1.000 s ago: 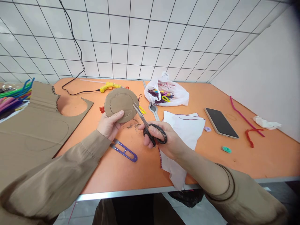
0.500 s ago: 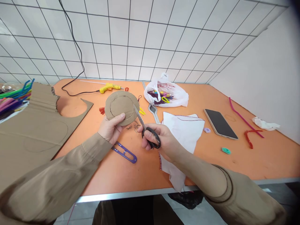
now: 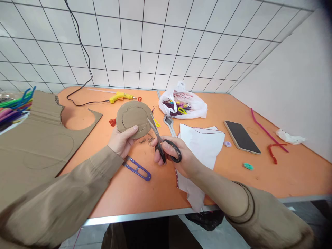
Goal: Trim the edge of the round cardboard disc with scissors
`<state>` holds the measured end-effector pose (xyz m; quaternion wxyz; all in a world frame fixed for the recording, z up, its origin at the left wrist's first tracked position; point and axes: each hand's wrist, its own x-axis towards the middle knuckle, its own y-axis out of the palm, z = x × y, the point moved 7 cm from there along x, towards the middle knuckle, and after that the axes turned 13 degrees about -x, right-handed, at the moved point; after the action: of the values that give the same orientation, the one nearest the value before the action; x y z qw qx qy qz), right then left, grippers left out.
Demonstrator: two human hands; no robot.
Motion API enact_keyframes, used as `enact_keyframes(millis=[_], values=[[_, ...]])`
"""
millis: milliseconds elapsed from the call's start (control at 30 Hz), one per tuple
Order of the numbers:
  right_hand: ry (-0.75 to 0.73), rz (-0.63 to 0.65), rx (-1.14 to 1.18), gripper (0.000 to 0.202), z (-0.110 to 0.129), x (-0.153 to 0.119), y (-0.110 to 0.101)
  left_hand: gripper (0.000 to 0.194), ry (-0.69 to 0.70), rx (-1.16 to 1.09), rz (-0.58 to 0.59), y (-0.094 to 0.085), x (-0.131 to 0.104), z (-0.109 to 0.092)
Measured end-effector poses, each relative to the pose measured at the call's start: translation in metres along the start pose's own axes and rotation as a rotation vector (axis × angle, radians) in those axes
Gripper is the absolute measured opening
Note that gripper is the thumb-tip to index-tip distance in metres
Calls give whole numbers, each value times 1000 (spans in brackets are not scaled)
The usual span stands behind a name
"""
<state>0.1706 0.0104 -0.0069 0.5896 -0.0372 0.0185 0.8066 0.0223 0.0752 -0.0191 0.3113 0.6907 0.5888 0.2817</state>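
My left hand (image 3: 123, 141) grips a round cardboard disc (image 3: 133, 117) by its lower edge, thumb on top. A smaller circle is marked on the disc's face, and part of that line looks cut. My right hand (image 3: 177, 152) holds black-handled scissors (image 3: 158, 136) with the blades parted at the disc's right edge. One blade crosses over the disc's face. Just below my left hand, purple thread snips (image 3: 138, 169) lie on the orange table (image 3: 124, 199). Under my right wrist is a white cloth (image 3: 202, 141) with dark red stitching.
A large cut cardboard sheet (image 3: 44, 138) covers the left side, beside bundled pipe cleaners (image 3: 12, 112). At the back lie a yellow glue gun (image 3: 120, 97) and a white plastic bag (image 3: 197, 108) of yarn. To the right are a phone (image 3: 242, 137) and red pipe cleaners (image 3: 272, 152).
The scissors have opened wider, their handles spreading apart in my right hand. The disc and my left hand stay nearly in place. The view has shifted slightly.
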Motion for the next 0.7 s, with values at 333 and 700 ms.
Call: enact_keyframes(millis=[333, 700], values=[[24, -29, -23, 48, -1, 1, -4, 47, 30, 19, -3, 1, -1, 2], [67, -51, -55, 47, -4, 2, -6, 44, 40, -30, -7, 3, -4, 3]])
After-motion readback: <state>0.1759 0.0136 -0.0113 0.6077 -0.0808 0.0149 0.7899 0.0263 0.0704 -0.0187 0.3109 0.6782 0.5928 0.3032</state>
